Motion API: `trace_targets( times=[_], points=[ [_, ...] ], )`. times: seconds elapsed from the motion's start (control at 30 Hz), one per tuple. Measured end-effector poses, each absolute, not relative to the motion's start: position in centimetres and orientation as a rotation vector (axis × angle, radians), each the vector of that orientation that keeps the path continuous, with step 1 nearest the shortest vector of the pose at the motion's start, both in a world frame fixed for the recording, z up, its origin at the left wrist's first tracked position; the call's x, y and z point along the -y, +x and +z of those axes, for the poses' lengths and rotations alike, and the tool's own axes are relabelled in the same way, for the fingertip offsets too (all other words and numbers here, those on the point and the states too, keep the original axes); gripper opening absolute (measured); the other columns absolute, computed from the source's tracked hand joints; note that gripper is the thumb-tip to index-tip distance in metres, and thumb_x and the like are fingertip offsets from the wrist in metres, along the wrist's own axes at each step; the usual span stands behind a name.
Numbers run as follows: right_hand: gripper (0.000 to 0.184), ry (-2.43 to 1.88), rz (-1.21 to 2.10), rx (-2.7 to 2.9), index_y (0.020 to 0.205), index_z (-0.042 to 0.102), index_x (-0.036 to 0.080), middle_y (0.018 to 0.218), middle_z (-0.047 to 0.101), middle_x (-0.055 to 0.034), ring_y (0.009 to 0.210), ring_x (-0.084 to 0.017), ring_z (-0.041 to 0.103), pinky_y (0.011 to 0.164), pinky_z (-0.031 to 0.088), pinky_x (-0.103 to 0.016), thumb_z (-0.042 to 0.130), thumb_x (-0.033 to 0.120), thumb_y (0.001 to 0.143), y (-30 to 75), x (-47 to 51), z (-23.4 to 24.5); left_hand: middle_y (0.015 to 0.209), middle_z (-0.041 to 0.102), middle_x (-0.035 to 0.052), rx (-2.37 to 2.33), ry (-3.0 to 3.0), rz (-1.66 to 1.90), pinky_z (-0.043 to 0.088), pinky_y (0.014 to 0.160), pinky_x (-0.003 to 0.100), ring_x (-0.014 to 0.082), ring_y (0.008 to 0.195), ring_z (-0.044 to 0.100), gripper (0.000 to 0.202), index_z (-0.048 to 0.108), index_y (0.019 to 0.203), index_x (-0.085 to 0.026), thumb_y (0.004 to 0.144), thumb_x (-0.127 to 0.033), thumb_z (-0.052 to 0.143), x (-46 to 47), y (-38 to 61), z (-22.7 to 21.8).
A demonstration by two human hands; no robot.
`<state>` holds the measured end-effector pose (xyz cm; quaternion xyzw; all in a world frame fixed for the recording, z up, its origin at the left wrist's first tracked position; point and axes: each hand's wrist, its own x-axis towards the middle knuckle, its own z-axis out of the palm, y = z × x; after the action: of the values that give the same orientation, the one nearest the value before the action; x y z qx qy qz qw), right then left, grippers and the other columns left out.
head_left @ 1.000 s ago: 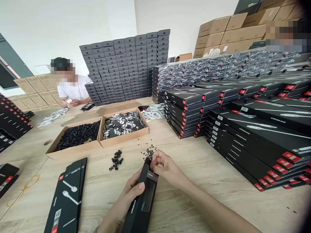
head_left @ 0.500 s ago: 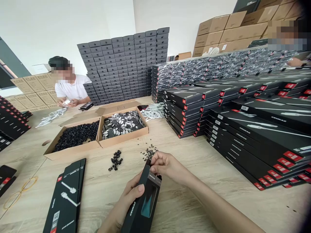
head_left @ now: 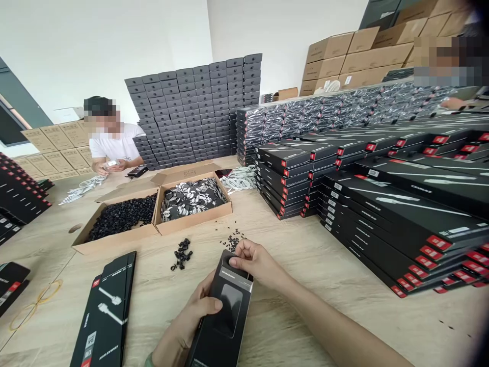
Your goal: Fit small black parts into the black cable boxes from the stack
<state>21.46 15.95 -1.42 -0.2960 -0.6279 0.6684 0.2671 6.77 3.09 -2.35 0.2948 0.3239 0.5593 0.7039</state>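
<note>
A long black packaging box [head_left: 223,344] with a clear window in its face is tilted up in front of me. My left hand [head_left: 196,311] wraps round it from the left, thumb pressed beside the window. At the box's far end my right hand [head_left: 254,260] has its fingers curled and its thumb on the end flap [head_left: 228,256]; the fingertips behind the flap are hidden. Just beyond that hand lie scattered tiny black pieces [head_left: 232,240]. A small heap of black plastic clips [head_left: 181,253] sits left of them. Flattened black cartons [head_left: 109,311] printed with white cable plugs lie to the left.
Ahead stand open cardboard boxes of black clips [head_left: 124,216] and black-and-white tags [head_left: 193,201]. Stacked black boxes [head_left: 382,219] fill the right side, with grey boxes [head_left: 198,109] stacked behind. White cables [head_left: 240,178] lie between. A co-worker [head_left: 114,142] sits far left; another person [head_left: 451,61] is far right.
The box has turned so its windowed face shows more fully, and the teal seen through the window is gone. My right thumb has shifted left onto the end flap. The view has swung slightly.
</note>
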Motion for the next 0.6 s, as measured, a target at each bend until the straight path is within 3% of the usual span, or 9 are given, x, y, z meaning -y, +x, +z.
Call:
trace_targets(
  times=[0.1, 0.17, 0.3, 0.43, 0.53, 0.6],
  points=[
    [0.044, -0.776, 1.814, 1.601, 0.071, 0.055, 0.019, 0.059, 0.051, 0.0048, 0.054, -0.011, 0.044, 0.052, 0.034, -0.024, 0.067, 0.061, 0.073, 21.4, -16.4, -1.3, 0.093, 0.074, 0.0079, -0.869, 0.598, 1.319, 0.050, 0.064, 0.024, 0.0199, 0.075, 0.069, 0.055, 0.065, 0.116, -0.016, 0.063, -0.024, 0.077, -3.4, 6.9, -1.9],
    [0.052, -0.770, 1.816, 1.567, 0.076, 0.059, 0.019, 0.062, 0.056, 0.0027, 0.055, -0.012, 0.049, 0.056, 0.040, -0.026, 0.054, 0.070, 0.077, 21.4, -16.2, -0.9, 0.093, 0.075, 0.0074, -0.967, 0.519, 1.428, 0.051, 0.063, 0.024, 0.0186, 0.072, 0.069, 0.049, 0.066, 0.113, -0.016, 0.068, -0.030, 0.076, -3.4, 7.0, -1.6],
    [0.062, -0.692, 2.227, 1.485, 0.100, 0.064, 0.020, 0.085, 0.067, -0.0047, 0.072, -0.018, 0.063, 0.071, 0.049, -0.033, 0.044, 0.075, 0.080, 21.1, -13.3, 0.0, 0.100, 0.074, 0.0064, -1.114, 0.251, 1.738, 0.055, 0.074, 0.031, 0.0209, 0.081, 0.070, 0.057, 0.058, 0.124, -0.021, 0.075, -0.047, 0.070, -3.2, 7.0, -1.1],
    [0.061, -0.552, 2.610, 1.456, 0.105, 0.067, 0.021, 0.089, 0.070, -0.0048, 0.087, -0.021, 0.065, 0.090, 0.046, -0.038, 0.051, 0.073, 0.077, 20.6, -8.8, 0.2, 0.104, 0.074, 0.0033, -1.150, 0.155, 1.894, 0.054, 0.083, 0.032, 0.0241, 0.102, 0.067, 0.056, 0.059, 0.123, -0.027, 0.075, -0.055, 0.066, -2.9, 6.8, 0.4],
    [0.055, -0.578, 2.459, 1.445, 0.114, 0.062, 0.029, 0.093, 0.070, -0.0022, 0.081, -0.023, 0.066, 0.081, 0.050, -0.039, 0.057, 0.067, 0.074, 22.1, -7.5, 1.9, 0.122, 0.067, 0.0051, -1.139, 0.400, 1.883, 0.051, 0.094, 0.038, 0.0288, 0.117, 0.059, 0.059, 0.057, 0.124, -0.028, 0.071, -0.052, 0.070, -2.3, 5.9, 2.0],
    [0.054, -0.702, 2.015, 1.619, 0.122, 0.057, 0.035, 0.102, 0.068, -0.0031, 0.087, -0.027, 0.064, 0.073, 0.051, -0.038, 0.061, 0.061, 0.074, 24.9, -8.2, 4.2, 0.136, 0.056, 0.0087, -1.331, 0.606, 1.834, 0.044, 0.102, 0.046, 0.0325, 0.122, 0.054, 0.064, 0.053, 0.127, -0.026, 0.070, -0.050, 0.071, -1.3, 4.3, 2.4]
  ],
)
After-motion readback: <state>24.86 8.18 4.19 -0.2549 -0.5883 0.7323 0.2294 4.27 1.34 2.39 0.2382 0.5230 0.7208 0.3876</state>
